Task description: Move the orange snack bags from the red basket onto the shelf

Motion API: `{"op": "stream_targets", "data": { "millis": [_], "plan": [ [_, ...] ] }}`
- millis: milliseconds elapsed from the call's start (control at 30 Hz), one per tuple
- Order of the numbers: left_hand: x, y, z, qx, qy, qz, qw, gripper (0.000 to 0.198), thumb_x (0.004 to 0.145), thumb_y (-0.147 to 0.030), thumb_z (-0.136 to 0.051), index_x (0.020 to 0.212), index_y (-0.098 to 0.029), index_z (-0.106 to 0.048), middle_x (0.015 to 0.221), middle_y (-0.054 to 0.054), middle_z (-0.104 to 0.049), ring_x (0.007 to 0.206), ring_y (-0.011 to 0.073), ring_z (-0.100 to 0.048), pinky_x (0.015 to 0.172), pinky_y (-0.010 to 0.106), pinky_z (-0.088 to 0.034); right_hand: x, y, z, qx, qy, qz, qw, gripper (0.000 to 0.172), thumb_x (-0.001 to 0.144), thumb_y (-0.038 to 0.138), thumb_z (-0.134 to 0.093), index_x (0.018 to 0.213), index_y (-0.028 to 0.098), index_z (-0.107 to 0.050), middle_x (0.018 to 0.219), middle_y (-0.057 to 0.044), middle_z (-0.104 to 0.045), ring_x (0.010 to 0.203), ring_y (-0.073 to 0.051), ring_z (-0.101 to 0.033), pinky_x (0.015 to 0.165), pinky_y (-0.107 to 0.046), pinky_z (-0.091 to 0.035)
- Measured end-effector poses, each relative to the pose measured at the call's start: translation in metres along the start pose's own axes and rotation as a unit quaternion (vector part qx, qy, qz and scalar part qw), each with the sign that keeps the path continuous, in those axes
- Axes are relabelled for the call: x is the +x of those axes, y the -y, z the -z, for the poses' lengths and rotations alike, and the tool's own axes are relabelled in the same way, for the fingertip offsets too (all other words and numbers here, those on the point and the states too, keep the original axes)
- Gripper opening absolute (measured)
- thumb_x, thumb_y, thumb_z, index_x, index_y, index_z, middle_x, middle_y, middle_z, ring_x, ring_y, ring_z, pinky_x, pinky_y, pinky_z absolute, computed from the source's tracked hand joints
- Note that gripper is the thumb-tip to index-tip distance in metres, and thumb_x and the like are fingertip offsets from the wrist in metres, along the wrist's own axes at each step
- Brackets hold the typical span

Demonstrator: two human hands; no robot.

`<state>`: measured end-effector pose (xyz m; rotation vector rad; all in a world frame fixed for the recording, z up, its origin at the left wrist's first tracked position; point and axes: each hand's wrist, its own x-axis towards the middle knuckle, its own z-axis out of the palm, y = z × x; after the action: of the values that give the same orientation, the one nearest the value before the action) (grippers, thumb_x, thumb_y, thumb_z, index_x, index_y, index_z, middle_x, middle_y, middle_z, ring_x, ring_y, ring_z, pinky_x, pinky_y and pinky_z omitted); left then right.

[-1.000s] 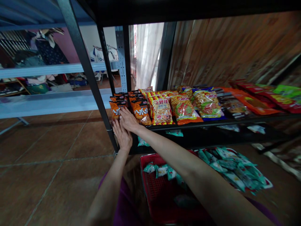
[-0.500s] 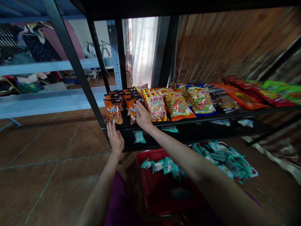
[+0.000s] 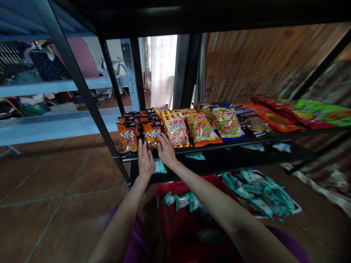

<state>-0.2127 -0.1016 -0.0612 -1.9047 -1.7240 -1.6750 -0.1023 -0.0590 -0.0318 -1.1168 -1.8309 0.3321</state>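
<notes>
Two rows of orange and black snack bags stand at the left end of the black shelf (image 3: 263,136). My left hand (image 3: 146,159) has its fingers stretched out at the lower left edge of the front orange snack bag (image 3: 151,132) in the second row. At that bag's lower right side is my right hand (image 3: 166,150), fingers extended and apart. Left of both hands is the other front orange snack bag (image 3: 127,138). A yellow and red snack bag (image 3: 176,131) leans just right of my right hand.
Noodle snack bags (image 3: 202,128) and flatter red and green packets (image 3: 323,111) continue along the shelf. Below are a red basket (image 3: 171,219) with several teal packets and a tray piled with teal packets (image 3: 257,193). A black upright post (image 3: 87,98) stands at left.
My left hand has moved right, from the left front orange bag to the second one. My right hand has slid down from that bag's top to its lower right side.
</notes>
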Motion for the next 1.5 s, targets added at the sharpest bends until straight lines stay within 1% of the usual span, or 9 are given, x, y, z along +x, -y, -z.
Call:
{"op": "stream_targets", "data": {
  "millis": [200,333,567,833,1033,1167,1267,1367,1500],
  "plan": [
    [0.042,0.001,-0.016,-0.024,0.025,0.125,0.992,0.058,0.088,-0.029,-0.040,0.140,-0.004,-0.032,0.143,0.022,-0.040,0.135,0.0252,-0.036,0.111,0.040,-0.029,0.013,0.001,-0.002,0.006,0.015,-0.048,0.999,0.051,0.086,0.020,-0.040,0.136,0.011,-0.042,0.145,-0.016,-0.040,0.139,-0.025,-0.029,0.113,-0.048,-0.026],
    [0.053,0.001,-0.021,-0.030,0.062,0.174,0.982,0.063,0.084,-0.027,-0.045,0.141,-0.004,-0.031,0.138,0.023,-0.046,0.126,0.0286,-0.047,0.105,0.042,-0.037,0.018,0.003,-0.004,-0.002,0.034,-0.049,0.998,0.053,0.086,0.021,-0.041,0.137,0.008,-0.041,0.143,-0.018,-0.042,0.138,-0.026,-0.032,0.112,-0.047,-0.028],
    [0.052,0.003,-0.021,-0.026,0.054,0.173,0.983,0.063,0.084,-0.024,-0.043,0.142,-0.005,-0.029,0.135,0.022,-0.050,0.121,0.0277,-0.053,0.100,0.041,-0.042,0.019,0.001,-0.011,0.006,0.027,-0.042,0.999,0.050,0.087,0.021,-0.038,0.136,0.010,-0.042,0.142,-0.017,-0.043,0.136,-0.025,-0.034,0.112,-0.046,-0.029],
    [0.055,0.009,-0.021,-0.019,0.029,0.157,0.987,0.060,0.083,-0.022,-0.044,0.139,-0.005,-0.034,0.137,0.021,-0.048,0.127,0.0269,-0.047,0.107,0.041,-0.036,0.017,-0.002,-0.014,0.025,0.008,-0.036,0.999,0.053,0.086,0.024,-0.042,0.137,0.011,-0.040,0.140,-0.016,-0.045,0.132,-0.024,-0.041,0.111,-0.043,-0.031],
    [0.058,0.008,-0.014,-0.020,0.043,0.167,0.985,0.059,0.084,-0.026,-0.044,0.137,-0.001,-0.036,0.137,0.024,-0.047,0.128,0.0281,-0.045,0.108,0.042,-0.033,0.019,0.002,-0.015,0.053,-0.004,-0.061,0.997,0.056,0.086,0.031,-0.044,0.139,0.013,-0.036,0.142,-0.014,-0.043,0.132,-0.024,-0.041,0.111,-0.042,-0.031],
    [0.063,0.007,-0.013,-0.032,0.055,0.178,0.982,0.061,0.085,-0.027,-0.043,0.139,-0.001,-0.033,0.139,0.024,-0.044,0.130,0.0289,-0.043,0.109,0.042,-0.032,0.028,0.003,-0.014,0.050,0.017,-0.119,0.991,0.057,0.086,0.036,-0.045,0.138,0.013,-0.036,0.143,-0.016,-0.042,0.131,-0.026,-0.041,0.110,-0.044,-0.031],
    [0.068,0.005,-0.015,-0.028,0.064,0.192,0.979,0.062,0.085,-0.027,-0.043,0.139,0.001,-0.031,0.140,0.026,-0.042,0.131,0.0295,-0.041,0.109,0.042,-0.030,0.035,0.005,-0.014,0.028,0.040,-0.156,0.987,0.052,0.086,0.037,-0.045,0.131,0.011,-0.043,0.133,-0.018,-0.052,0.123,-0.028,-0.050,0.105,-0.045,-0.037],
    [0.074,0.002,-0.015,-0.005,0.089,0.218,0.972,0.061,0.086,-0.027,-0.042,0.138,0.003,-0.031,0.140,0.028,-0.041,0.131,0.0310,-0.041,0.109,0.043,-0.029,0.042,0.006,-0.015,0.006,0.049,-0.157,0.986,0.041,0.087,0.035,-0.044,0.122,0.015,-0.050,0.117,-0.015,-0.062,0.109,-0.027,-0.059,0.097,-0.042,-0.044],
    [0.082,-0.004,-0.013,0.020,0.135,0.248,0.959,0.046,0.088,-0.026,-0.038,0.127,-0.003,-0.044,0.131,0.025,-0.052,0.125,0.0289,-0.048,0.104,0.040,-0.035,0.049,0.009,-0.015,-0.024,0.053,-0.188,0.980,0.040,0.087,0.037,-0.044,0.120,0.016,-0.050,0.115,-0.014,-0.062,0.108,-0.026,-0.060,0.095,-0.039,-0.045]
  ]
}}
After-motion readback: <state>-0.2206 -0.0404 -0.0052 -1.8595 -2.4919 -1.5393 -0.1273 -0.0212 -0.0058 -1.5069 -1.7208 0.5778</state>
